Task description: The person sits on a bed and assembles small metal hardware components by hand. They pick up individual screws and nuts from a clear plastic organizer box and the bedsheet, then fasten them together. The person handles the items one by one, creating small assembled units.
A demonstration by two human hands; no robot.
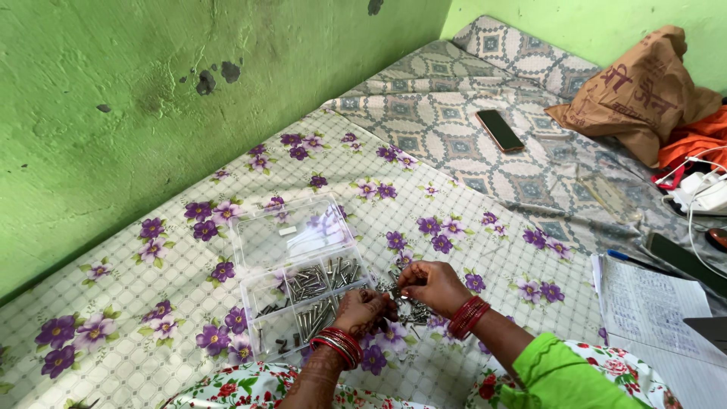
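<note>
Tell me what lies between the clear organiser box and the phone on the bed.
Head view: between the clear organiser box and the phone, only bare bedsheet shows, purple-flowered then grey-patterned.

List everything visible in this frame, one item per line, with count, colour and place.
Clear plastic organiser box: one, lid open, on the floral sheet, left of the hands.
Metal screws: many, silver-grey, in the box compartments.
Loose screw pile: one, grey, on the sheet under the hands.
Floral sheet: one, white with purple flowers, foreground.
Patterned sheet: one, grey-green, behind.
Phone: one, dark, on the patterned sheet.
Brown bag: one, top right.
Orange cloth: one, by the bag.
Notebook: one, white, right edge.
Blue pen: one, above the notebook.
Left hand: red bangles, at the pile.
Right hand: red bangles, at the pile.
</note>
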